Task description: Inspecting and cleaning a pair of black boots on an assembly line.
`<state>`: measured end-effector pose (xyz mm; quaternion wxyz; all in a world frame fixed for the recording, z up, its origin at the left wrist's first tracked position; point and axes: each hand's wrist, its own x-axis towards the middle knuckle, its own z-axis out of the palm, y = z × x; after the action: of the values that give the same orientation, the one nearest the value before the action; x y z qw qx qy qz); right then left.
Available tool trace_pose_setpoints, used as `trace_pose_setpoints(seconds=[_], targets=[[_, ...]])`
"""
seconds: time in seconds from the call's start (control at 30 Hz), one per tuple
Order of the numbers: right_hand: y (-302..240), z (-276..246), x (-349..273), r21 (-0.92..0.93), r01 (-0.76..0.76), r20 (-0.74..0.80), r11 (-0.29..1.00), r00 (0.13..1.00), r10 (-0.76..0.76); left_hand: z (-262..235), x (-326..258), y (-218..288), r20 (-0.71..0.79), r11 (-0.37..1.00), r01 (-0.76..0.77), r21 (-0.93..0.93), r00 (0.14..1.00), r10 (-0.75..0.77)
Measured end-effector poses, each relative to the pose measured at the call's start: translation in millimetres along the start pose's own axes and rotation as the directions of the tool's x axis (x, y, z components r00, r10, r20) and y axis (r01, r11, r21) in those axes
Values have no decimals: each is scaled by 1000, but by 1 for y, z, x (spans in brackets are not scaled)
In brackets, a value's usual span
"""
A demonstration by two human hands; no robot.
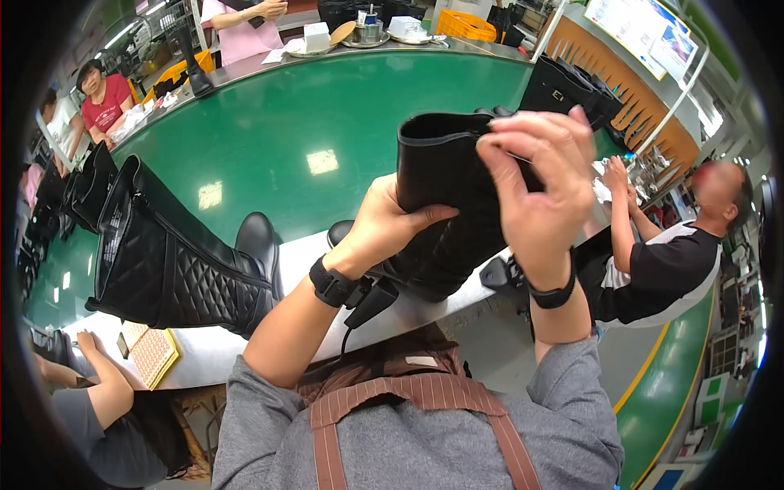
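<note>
A tall black boot (445,175) stands upright in front of me on the pale work surface, its open top facing up. My left hand (392,216) wraps round its shaft from the left, with the thumb lying across the front. At the right side of the boot's top rim, my right hand (543,175) pinches with thumb and forefinger. What is between those fingertips is too small to tell, and the hand covers part of the shaft. To the left another tall black boot (188,278) with a quilted shaft leans over, its toe pointing right.
More black boots (90,188) stand at the far left. A green conveyor belt (359,98) curves behind the work surface (310,253). A yellow-edged pad (151,355) lies at the left. One co-worker (678,253) is close on my right; another person's arm (106,384) reaches in at the lower left.
</note>
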<state>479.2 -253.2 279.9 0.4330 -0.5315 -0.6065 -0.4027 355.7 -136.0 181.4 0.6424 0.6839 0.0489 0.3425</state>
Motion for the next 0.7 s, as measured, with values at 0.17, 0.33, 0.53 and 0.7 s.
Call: trace_pose_setpoints(seconds=[0.17, 0.33, 0.53, 0.7], targets=[[5, 6, 5, 38, 2, 30, 999, 1000, -4, 0, -3, 0, -23, 989, -1, 145, 1000, 4], [40, -25, -55, 316, -140, -257, 938, 939, 226, -4, -35, 6, -256, 905, -74, 420, 947, 196], [55, -32, -217, 499, -867, 815, -12, 464, 347, -59, -148, 41, 9, 928, 182, 325, 981, -195], [42, -2, -242, 129, -988, 972, -79, 110, 210, -85, -234, 84, -198, 218, 636, 740, 517, -833]])
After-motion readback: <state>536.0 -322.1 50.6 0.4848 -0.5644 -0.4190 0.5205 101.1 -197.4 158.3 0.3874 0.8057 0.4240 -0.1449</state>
